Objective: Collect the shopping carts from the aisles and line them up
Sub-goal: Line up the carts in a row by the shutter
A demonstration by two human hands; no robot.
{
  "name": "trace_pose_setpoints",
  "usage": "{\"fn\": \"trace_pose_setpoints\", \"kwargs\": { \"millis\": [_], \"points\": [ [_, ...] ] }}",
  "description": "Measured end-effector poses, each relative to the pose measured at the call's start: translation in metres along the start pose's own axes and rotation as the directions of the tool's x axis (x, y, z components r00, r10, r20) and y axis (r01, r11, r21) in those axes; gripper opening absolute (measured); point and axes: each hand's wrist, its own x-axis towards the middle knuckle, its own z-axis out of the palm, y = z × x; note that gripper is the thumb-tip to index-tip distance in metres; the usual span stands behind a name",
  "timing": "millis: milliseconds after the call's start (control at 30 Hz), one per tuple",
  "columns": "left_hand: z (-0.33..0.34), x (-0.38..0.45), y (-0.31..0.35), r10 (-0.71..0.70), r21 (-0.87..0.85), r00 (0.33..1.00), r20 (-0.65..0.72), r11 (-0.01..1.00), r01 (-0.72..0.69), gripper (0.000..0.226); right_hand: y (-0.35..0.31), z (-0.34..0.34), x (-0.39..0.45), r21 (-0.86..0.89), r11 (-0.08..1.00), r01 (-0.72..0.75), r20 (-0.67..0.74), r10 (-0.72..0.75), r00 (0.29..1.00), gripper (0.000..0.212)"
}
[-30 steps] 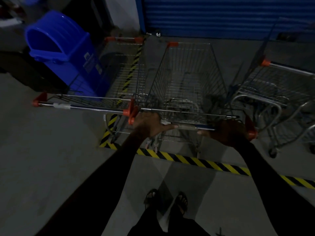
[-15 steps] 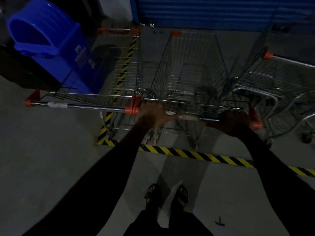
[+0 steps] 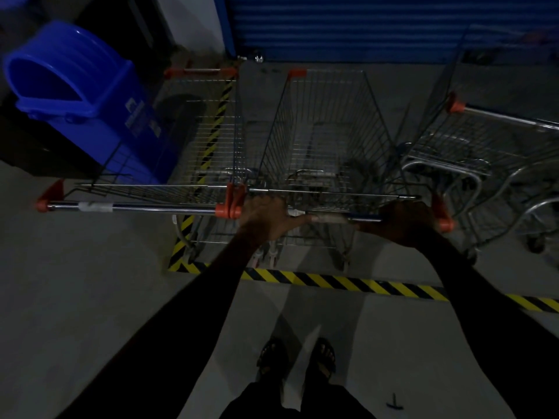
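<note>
Indoors, left hand [image 3: 266, 220] and right hand [image 3: 403, 222] curl fingers around the silver wire shopping cart's handlebar [image 3: 338, 218], orange-capped beside each grip.

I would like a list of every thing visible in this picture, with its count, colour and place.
shopping cart held: one, silver wire with orange corners, centre, behind the striped tape
other shopping carts: two, silver and orange, one at left, one at right
bin: one, blue, upper left
shutter: one, blue, top
striped tape: yellow and black, on the grey floor
small dark object: one, floor, lower right
feet in sandals: two, bottom centre
left hand: grips the cart handle
right hand: grips the cart handle
</note>
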Motion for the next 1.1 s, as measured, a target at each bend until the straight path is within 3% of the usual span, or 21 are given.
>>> {"fn": "trace_pose_setpoints", "kwargs": {
  "millis": [100,267,400,467,533,600,667,767,867,933,1100],
  "points": [
    [-0.002,0.001,0.001,-0.001,-0.001,1.000,0.014,1.000,0.001,0.095,0.003,0.004,0.000,0.011,1.000,0.013,-0.081,-0.012,0.997,0.089],
    [-0.005,-0.001,0.003,0.016,-0.023,0.999,0.043,1.000,-0.015,0.089,0.004,0.002,0.001,0.013,1.000,0.013,-0.014,-0.013,1.000,0.091],
    [-0.005,-0.001,0.004,0.105,-0.069,0.994,0.040,0.992,-0.102,0.077,0.005,-0.009,-0.004,0.137,0.990,0.017,0.019,-0.020,1.000,0.096],
    [-0.005,0.000,0.006,0.153,-0.086,0.988,-0.003,0.985,-0.152,0.083,0.005,-0.018,-0.010,0.227,0.973,-0.030,0.045,0.020,0.999,0.086],
    [-0.008,0.000,0.013,0.196,-0.097,0.978,-0.068,0.975,-0.202,0.077,0.009,-0.022,-0.017,0.276,0.959,-0.062,-0.062,0.082,0.995,0.075],
    [-0.014,-0.002,0.026,0.269,-0.083,0.952,-0.147,0.956,-0.283,0.068,0.017,-0.016,-0.024,0.387,0.920,-0.062,-0.207,0.152,0.966,0.059],
    [-0.018,-0.006,0.042,0.334,-0.063,0.915,-0.227,0.932,-0.356,0.056,0.024,-0.008,-0.033,0.452,0.879,-0.150,-0.246,0.284,0.927,0.039],
    [-0.011,-0.013,0.071,0.436,-0.040,0.850,-0.294,0.883,-0.467,0.038,0.023,0.000,-0.066,0.491,0.844,-0.215,-0.347,0.416,0.840,0.049],
    [0.010,-0.021,0.102,0.533,-0.098,0.758,-0.376,0.790,-0.605,0.036,0.006,0.000,-0.113,0.573,0.780,-0.252,-0.391,0.531,0.752,0.019],
    [0.022,-0.026,0.125,0.585,-0.113,0.734,-0.346,0.751,-0.651,0.030,0.005,0.014,-0.139,0.576,0.762,-0.297,-0.367,0.565,0.739,0.013],
    [0.033,-0.044,0.187,0.680,-0.215,0.691,-0.246,0.657,-0.723,0.036,0.032,0.038,-0.198,0.608,0.708,-0.358,-0.303,0.624,0.720,0.023]
  ]
}}
